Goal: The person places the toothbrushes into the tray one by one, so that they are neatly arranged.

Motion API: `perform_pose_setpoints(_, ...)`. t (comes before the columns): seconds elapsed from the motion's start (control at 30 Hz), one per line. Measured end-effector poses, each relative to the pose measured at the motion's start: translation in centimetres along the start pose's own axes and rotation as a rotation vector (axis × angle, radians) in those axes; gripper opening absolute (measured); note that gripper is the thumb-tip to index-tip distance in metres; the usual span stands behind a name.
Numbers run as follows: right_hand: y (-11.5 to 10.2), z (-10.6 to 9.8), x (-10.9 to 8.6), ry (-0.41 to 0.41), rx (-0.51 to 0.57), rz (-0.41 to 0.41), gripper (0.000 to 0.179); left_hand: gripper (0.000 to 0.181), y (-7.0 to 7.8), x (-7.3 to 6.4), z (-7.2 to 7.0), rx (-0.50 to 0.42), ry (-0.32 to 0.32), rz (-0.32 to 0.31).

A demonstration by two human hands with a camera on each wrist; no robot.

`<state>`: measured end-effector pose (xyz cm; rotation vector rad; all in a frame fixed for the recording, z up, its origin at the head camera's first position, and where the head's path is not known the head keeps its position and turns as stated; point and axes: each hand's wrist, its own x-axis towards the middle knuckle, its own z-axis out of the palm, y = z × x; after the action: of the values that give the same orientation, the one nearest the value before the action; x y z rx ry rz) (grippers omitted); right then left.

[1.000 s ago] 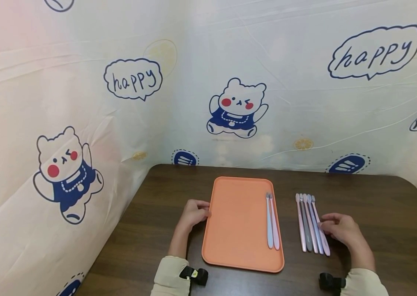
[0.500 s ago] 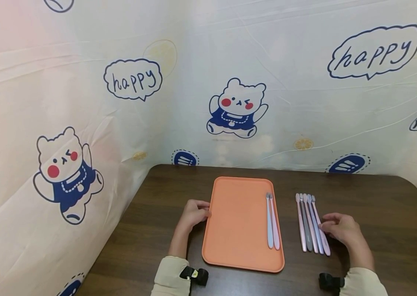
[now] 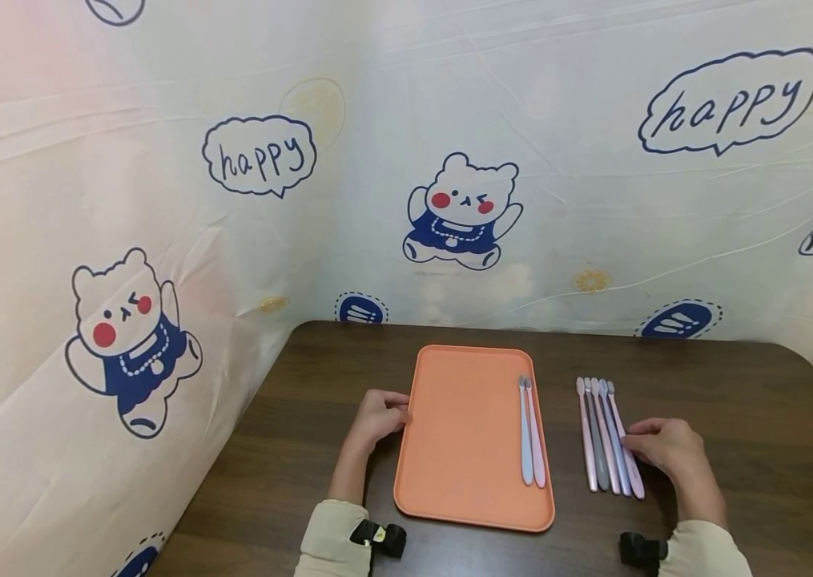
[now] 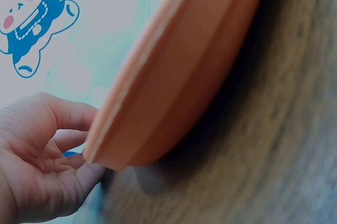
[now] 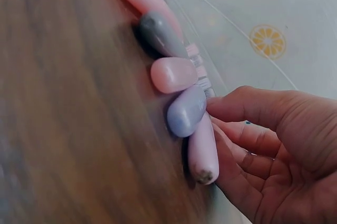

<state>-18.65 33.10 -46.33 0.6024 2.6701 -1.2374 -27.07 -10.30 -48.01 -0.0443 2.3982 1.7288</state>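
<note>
At its left edge, my left hand (image 3: 377, 417) grips an orange tray (image 3: 456, 441), fingers and thumb at the rim in the left wrist view. Inside the tray, along its right side, lie a light blue toothbrush (image 3: 526, 457) and a pink toothbrush (image 3: 538, 461). Several more toothbrushes rest side by side on the table to the right of the tray, among them a grey one (image 3: 599, 461). My right hand (image 3: 669, 449) pinches the rightmost, a pale pink toothbrush (image 5: 203, 153). Beside that one lies a bluish-purple toothbrush (image 5: 184, 113), close to the fingertips.
The dark wooden table (image 3: 348, 353) backs onto a pale curtain (image 3: 348, 224) printed with bears and "happy" bubbles. A strip of table separates the tray from the toothbrush row. Black wrist cameras (image 3: 390, 540) sit on both cuffs.
My right wrist has shifted slightly left, with the fingertips still at the rightmost toothbrush. The left hand, tray and toothbrushes look unmoved.
</note>
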Motion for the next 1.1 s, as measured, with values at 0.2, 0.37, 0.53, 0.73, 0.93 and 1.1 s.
perform_pose_setpoints(0.2,-0.3,0.2,-0.1,0.01,-0.06,-0.014,0.035,0.031,-0.1,0.1,0.0,-0.007,0.003,-0.008)
perform_pose_setpoints(0.37,-0.3,0.2,0.0,0.012,-0.118,-0.031,0.038,0.031,-0.2,0.1,0.1,-0.003,0.003,-0.003)
perform_pose_setpoints(0.53,0.0,0.0,0.1,-0.011,-0.115,-0.049,0.041,0.031,-0.2,0.1,0.0,-0.009,0.005,-0.007)
perform_pose_setpoints(0.73,0.3,-0.2,0.2,-0.057,-0.03,-0.043,0.042,0.033,0.0,0.0,-0.1,-0.012,-0.005,-0.011)
perform_pose_setpoints(0.93,0.5,-0.3,0.2,-0.092,0.103,-0.04,0.04,0.032,0.0,-0.1,0.0,-0.02,-0.001,-0.009)
perform_pose_setpoints(1.1,0.6,-0.3,0.2,-0.102,0.164,-0.047,0.044,0.032,-0.1,-0.2,0.0,-0.018,0.003,-0.005)
